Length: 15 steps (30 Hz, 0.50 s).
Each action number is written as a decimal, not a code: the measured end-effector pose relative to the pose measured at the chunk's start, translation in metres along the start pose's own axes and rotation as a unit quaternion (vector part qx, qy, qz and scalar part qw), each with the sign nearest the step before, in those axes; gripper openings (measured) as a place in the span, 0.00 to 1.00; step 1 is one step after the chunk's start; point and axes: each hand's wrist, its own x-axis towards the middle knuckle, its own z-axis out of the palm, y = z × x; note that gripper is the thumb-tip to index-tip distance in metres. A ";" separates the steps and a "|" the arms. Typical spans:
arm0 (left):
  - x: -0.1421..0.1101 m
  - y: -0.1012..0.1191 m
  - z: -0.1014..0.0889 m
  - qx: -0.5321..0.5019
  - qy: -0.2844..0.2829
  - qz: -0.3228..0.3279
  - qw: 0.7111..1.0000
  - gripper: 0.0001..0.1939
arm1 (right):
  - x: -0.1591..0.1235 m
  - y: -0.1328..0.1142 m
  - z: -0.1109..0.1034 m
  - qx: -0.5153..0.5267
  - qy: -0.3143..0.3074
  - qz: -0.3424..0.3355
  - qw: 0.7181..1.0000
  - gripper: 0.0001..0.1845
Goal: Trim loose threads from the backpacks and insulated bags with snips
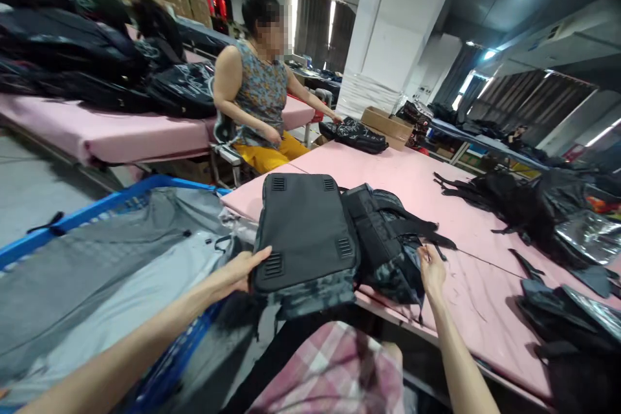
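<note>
My left hand (242,268) grips the near left edge of a camouflage-sided bag (305,233), thumb on top and fingers underneath. Its flat dark grey panel faces up, with ribbed patches at the corners. Against its right side lies a black and camouflage backpack (381,233) with loose shoulder straps; whether the two are joined I cannot tell. My right hand (431,268) is closed in a pinch at the backpack's right edge, near the strap ends. Both pieces lie at the near edge of the pink table (466,291).
A blue-framed bin (111,197) with grey bags stands at left. Across the table a seated person (262,77) touches a black bag (354,136) near a cardboard box (388,126). Black bags (528,200) and silver-lined pieces (592,236) lie at right.
</note>
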 end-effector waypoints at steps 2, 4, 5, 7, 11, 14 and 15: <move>-0.010 0.003 0.034 -0.062 -0.071 -0.021 0.995 0.25 | -0.013 -0.009 -0.013 0.032 -0.005 -0.007 0.999 0.24; -0.016 0.008 0.069 -0.114 -0.098 -0.031 0.988 0.20 | -0.037 -0.019 -0.025 0.098 -0.032 -0.012 0.995 0.23; -0.018 0.010 0.087 -0.133 -0.104 -0.032 0.985 0.18 | -0.050 -0.023 -0.032 0.141 -0.046 -0.006 0.989 0.22; -0.022 0.011 0.126 -0.165 -0.125 -0.030 0.978 0.15 | -0.075 -0.028 -0.046 0.206 -0.055 0.016 0.977 0.21; -0.031 -0.003 0.209 -0.241 -0.182 -0.031 0.953 0.13 | -0.110 -0.031 -0.069 0.207 -0.044 0.015 0.977 0.18; -0.041 -0.030 0.262 -0.271 -0.227 -0.059 0.934 0.15 | -0.125 -0.021 -0.073 0.137 -0.043 -0.015 0.990 0.16; -0.044 -0.040 0.274 -0.268 -0.246 -0.078 0.928 0.16 | -0.129 -0.015 -0.073 0.104 -0.036 -0.016 0.994 0.16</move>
